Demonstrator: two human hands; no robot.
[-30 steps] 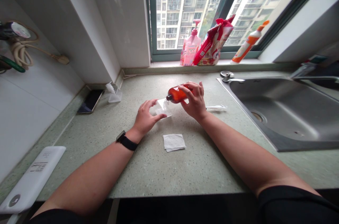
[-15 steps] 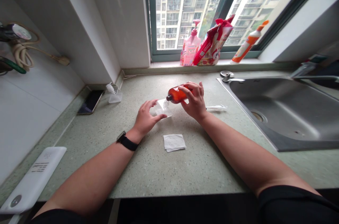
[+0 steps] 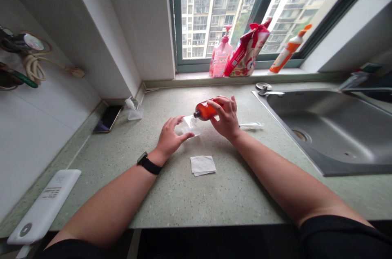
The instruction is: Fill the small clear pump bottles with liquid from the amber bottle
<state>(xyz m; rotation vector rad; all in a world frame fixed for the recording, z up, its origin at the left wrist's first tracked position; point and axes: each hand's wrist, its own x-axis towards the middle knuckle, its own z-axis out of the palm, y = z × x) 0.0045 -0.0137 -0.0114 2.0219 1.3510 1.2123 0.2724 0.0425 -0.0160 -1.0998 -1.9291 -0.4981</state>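
You wear black sleeves [image 3: 75,248] and a black watch [image 3: 149,164].
Your right sleeve [image 3: 335,234] shows a plain hem; the watch, strapped just behind your left hand [image 3: 169,137], has a smooth band [image 3: 152,166] and what looks like a rectangular case [image 3: 142,157], small in view.

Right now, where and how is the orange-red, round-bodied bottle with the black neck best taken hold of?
The orange-red bottle is probably best gripped around its rounded body from the right, where the right hand holds it: it tilts with its black neck pointing left, over the clear plastic container that the left hand holds.
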